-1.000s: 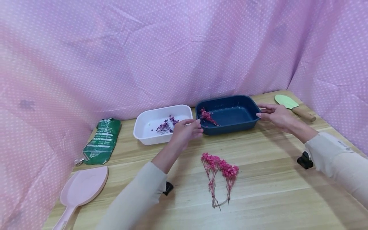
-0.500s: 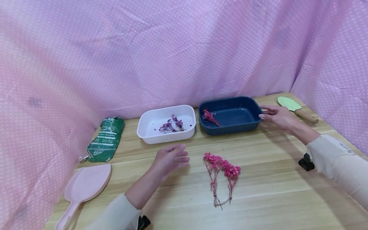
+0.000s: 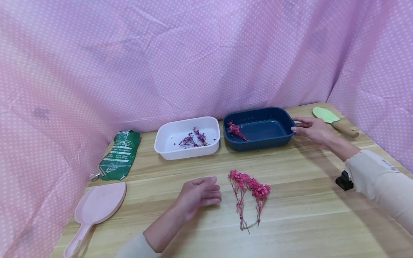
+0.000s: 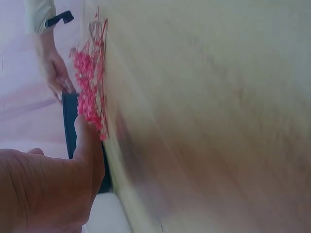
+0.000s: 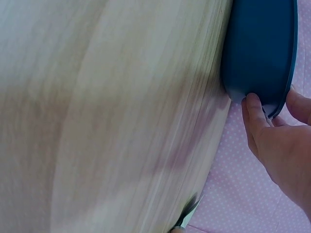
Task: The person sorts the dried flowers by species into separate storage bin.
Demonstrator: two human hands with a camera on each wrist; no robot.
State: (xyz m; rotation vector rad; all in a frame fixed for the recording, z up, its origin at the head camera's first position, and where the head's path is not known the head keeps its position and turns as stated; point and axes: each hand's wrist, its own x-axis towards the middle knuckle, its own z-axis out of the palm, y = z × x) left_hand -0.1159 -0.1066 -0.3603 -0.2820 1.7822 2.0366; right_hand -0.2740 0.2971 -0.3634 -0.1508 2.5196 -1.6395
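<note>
My left hand point(image 3: 198, 195) is over the wooden table, fingers extended and holding nothing, just left of two sprigs of pink dried flowers point(image 3: 259, 190) that lie with stems toward me. In the left wrist view its index finger overlaps the pink blooms. At the back, my right hand point(image 3: 313, 132) grips the right end of a dark blue tub point(image 3: 262, 144), thumb and fingers at its rim. The right wrist view shows fingertips against the tub's outer wall point(image 5: 255, 53). A small crimson dried sprig point(image 3: 236, 130) lies inside the tub's left end.
Left of the blue tub stands a white tub point(image 3: 190, 154) with purple dried sprigs point(image 3: 190, 141). A green packet point(image 3: 119, 156) and a pink scoop point(image 3: 100, 202) lie at the left. A green-bladed trowel point(image 3: 326, 114) lies back right. Pink dotted cloth point(image 3: 180, 64) hangs behind.
My left hand has drawn back from between the tubs toward me, then shifted right toward the pink flowers, empty. The right hand stays at the blue tub's end.
</note>
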